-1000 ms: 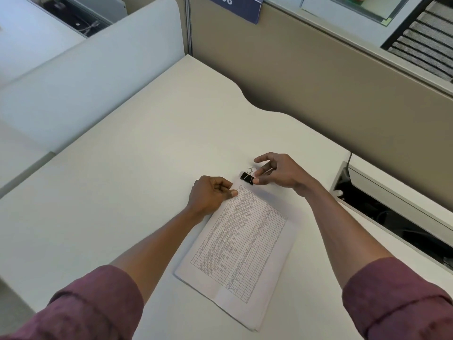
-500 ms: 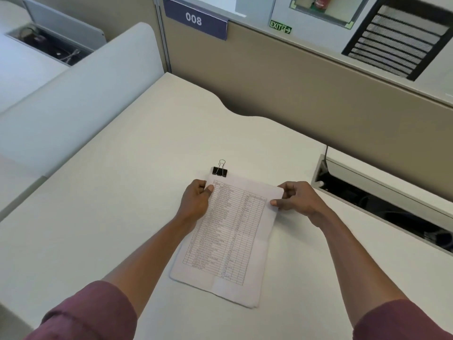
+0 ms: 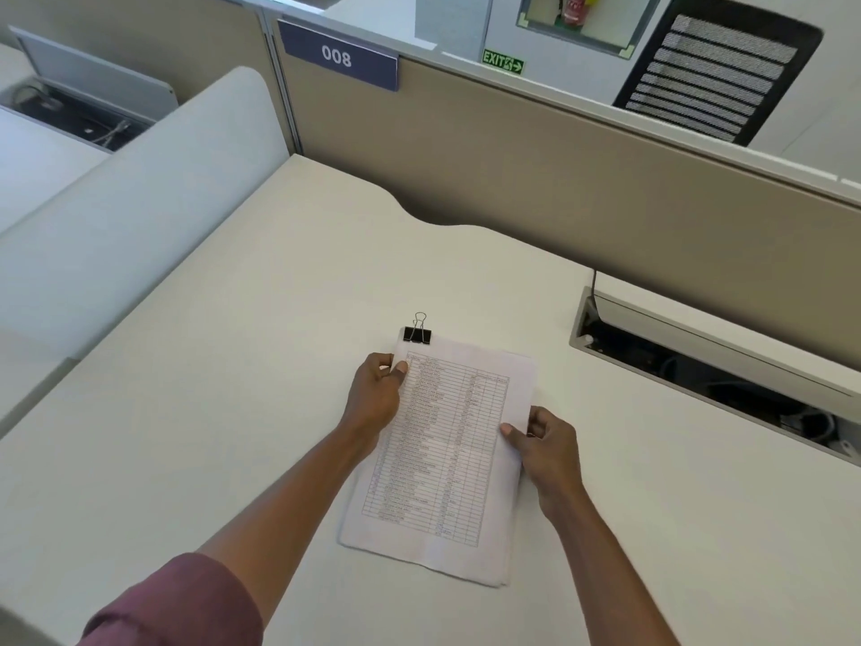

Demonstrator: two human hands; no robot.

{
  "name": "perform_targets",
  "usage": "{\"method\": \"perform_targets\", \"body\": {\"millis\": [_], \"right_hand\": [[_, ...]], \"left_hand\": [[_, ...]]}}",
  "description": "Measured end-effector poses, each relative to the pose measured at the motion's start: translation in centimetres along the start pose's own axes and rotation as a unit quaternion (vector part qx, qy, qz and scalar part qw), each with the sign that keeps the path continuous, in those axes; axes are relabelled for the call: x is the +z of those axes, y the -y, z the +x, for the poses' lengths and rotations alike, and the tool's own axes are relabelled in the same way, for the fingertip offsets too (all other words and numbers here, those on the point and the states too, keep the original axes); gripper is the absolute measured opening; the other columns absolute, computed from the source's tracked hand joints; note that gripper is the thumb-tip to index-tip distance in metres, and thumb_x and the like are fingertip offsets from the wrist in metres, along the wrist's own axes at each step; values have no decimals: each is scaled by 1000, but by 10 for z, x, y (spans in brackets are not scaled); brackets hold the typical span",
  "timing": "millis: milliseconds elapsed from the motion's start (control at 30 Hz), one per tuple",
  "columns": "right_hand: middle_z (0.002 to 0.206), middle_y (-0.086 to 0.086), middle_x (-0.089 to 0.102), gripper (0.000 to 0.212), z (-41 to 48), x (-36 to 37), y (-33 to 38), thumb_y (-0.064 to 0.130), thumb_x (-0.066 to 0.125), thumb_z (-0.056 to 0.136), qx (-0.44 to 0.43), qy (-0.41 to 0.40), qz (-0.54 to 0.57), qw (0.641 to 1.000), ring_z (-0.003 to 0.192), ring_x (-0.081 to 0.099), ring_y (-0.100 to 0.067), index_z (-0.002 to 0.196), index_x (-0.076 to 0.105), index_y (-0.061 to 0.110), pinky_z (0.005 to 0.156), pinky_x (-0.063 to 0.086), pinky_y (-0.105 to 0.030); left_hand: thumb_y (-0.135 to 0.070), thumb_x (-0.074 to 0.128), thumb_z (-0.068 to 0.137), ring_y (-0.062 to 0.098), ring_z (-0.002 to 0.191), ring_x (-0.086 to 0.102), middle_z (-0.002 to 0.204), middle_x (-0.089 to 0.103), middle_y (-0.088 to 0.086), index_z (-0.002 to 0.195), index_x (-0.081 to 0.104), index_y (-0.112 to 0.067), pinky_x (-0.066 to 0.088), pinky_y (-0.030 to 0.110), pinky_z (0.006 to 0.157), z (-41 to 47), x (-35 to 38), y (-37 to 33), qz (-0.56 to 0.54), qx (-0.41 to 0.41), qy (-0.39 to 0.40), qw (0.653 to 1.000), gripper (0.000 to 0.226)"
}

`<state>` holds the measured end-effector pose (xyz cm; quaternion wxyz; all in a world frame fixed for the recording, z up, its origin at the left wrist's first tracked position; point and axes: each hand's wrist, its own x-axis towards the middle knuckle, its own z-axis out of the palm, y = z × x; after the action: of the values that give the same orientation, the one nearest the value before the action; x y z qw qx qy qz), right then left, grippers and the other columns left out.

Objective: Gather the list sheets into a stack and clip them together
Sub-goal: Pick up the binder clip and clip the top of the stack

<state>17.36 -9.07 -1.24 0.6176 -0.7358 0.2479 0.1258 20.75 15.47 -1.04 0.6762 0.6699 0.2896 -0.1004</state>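
A stack of white list sheets (image 3: 442,459) printed with a table lies on the pale desk (image 3: 209,412). A black binder clip (image 3: 417,334) with wire handles grips the stack's far left corner. My left hand (image 3: 375,396) pinches the stack's left edge just below the clip, thumb on top. On the right edge, about halfway down, my right hand (image 3: 547,447) holds the sheets with its thumb on the paper.
An open cable tray (image 3: 708,366) is sunk into the desk at the right. A beige partition (image 3: 559,179) with a "008" sign (image 3: 338,55) runs along the back. A white curved divider (image 3: 116,226) borders the left side.
My right hand let go of the clip, now fastened on the corner, and moved down the stack's right edge. The stack has turned straighter towards me.
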Motion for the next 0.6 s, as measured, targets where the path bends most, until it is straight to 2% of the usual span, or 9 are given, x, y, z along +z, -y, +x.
{"method": "perform_targets", "body": {"millis": [100, 200, 367, 433, 500, 600], "right_hand": [[101, 4, 83, 24, 3, -4, -2, 1, 80, 89, -8, -20, -25, 999, 97, 79, -18, 103, 77, 21, 91, 63, -40], [102, 3, 83, 23, 6, -5, -3, 2, 80, 89, -16, -21, -47, 999, 98, 78, -19, 104, 77, 20, 94, 63, -45], [105, 0, 82, 27, 15, -10, 7, 10, 85, 87, 8, -7, -62, 998, 102, 78, -23, 112, 77, 13, 93, 63, -45], [103, 0, 79, 32, 23, -11, 21, 23, 89, 85, -24, -52, -114, 992, 100, 76, -23, 113, 76, 14, 93, 61, -40], [108, -3, 75, 41, 36, -10, 42, 32, 89, 84, -94, -95, -188, 973, 104, 72, -23, 118, 74, 14, 94, 56, -35], [125, -3, 68, 51, 57, -1, 77, 40, 88, 82, -200, -93, -250, 943, 117, 66, -23, 124, 72, 16, 101, 56, -47]], "left_hand": [[-22, 56, 112, 13, 94, 80, 110, 83, 2, 122, 69, -9, 59, 26, 75, -1, 0, 1, 1, -6, 43, 999, 21], [-15, 57, 111, 23, 107, 79, 115, 83, 3, 125, 70, -9, 64, 39, 92, 0, 1, 2, 19, -3, 62, 998, 20], [-12, 56, 110, 23, 108, 79, 115, 82, 1, 123, 69, -12, 63, 41, 94, -1, 3, 4, 42, 19, 46, 998, 18], [-13, 57, 110, 22, 107, 79, 113, 83, -1, 119, 70, -16, 64, 46, 98, -1, 2, 7, 48, 29, 42, 998, 16], [-15, 58, 110, 21, 106, 79, 112, 83, -3, 116, 71, -19, 64, 48, 98, -1, 2, 9, 50, 36, 39, 997, 15], [-16, 59, 110, 20, 105, 79, 112, 83, -3, 117, 71, -19, 64, 48, 97, -2, 3, 10, 52, 41, 33, 997, 14]]}}
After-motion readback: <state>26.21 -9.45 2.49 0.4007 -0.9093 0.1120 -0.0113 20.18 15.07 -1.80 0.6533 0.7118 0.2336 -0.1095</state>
